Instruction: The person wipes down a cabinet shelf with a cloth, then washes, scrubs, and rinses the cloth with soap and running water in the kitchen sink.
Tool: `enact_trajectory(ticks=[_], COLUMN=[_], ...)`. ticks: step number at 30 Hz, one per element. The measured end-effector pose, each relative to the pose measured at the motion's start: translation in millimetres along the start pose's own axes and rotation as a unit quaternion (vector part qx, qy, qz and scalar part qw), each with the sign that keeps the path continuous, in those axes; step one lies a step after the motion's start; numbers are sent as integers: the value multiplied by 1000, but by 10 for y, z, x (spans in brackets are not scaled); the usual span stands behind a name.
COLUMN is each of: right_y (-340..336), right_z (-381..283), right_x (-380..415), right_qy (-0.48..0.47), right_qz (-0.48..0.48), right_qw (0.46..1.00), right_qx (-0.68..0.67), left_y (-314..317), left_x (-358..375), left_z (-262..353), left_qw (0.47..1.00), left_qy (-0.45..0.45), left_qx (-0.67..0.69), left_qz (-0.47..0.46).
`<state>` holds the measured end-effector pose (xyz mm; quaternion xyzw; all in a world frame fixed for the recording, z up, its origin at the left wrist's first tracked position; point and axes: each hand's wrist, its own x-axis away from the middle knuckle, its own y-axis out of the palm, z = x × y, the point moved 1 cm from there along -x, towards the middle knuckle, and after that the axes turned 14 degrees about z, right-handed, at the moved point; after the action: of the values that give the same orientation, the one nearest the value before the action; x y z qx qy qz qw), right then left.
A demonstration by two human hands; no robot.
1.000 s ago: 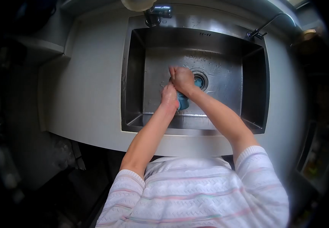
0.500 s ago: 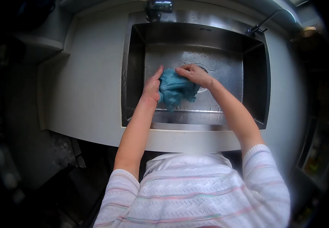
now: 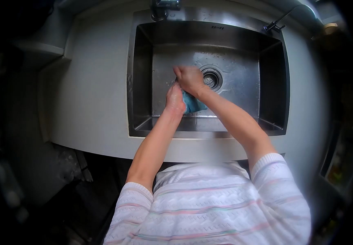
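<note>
A teal-blue cloth (image 3: 192, 103) is bunched between my hands inside the metal sink, and its lower part hangs out below them. My left hand (image 3: 175, 99) grips it from the left side, the fingers mostly hidden behind the other hand. Just above, my right hand (image 3: 190, 80) is curled over the top of the cloth, knuckles up and slightly blurred. Most of the cloth is covered by the two hands.
The stainless sink (image 3: 237, 98) has a round drain (image 3: 210, 80) right of my hands. A dark faucet (image 3: 163, 9) stands at the back left rim, and a thin curved tap (image 3: 275, 27) at the back right. Pale countertop (image 3: 90, 94) surrounds the sink.
The cloth was spread loosely between my hands; now it is gathered smaller. My right hand has moved left, over my left hand, which shifted slightly right. The drain is now uncovered to view.
</note>
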<state>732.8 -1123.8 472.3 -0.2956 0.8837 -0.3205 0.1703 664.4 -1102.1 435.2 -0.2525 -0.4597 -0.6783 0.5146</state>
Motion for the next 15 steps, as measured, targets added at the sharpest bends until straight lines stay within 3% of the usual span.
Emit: enact_trajectory(ticks=[4,5,7,8,9,11,14,15], right_y=[-5,-46,-214,-271,-320,-396,-615,-737], right_z=[423,477,447,423,414,436,298,208], right_x=[-250,-293,-372,-396,-417,-426,-370,-352], right_qy=[132,186,275,237,198,91,48,49], right_qz=[-55,-72,-104,-106,-108,-125,-212,-296], right_qw=[977,957,919,938,954,973,958,942], right_qx=[-156,-211,-262,-230,-196,-170,-187,-150], left_y=[39,62,25,-1,-26,-27,-75,-96], left_x=[115,197,248,258,236,251,261,241], left_z=[288,460,563,591,629,768,934,956], left_qw=[993,983,917,845,829,837,871,882], left_qy=[-52,-122,25,97,74,73,51,41], left_qx=[-57,-84,-362,-489,-520,-503,-440,-419], left_qz=[-89,-105,-167,-193,-191,-204,-212,-212])
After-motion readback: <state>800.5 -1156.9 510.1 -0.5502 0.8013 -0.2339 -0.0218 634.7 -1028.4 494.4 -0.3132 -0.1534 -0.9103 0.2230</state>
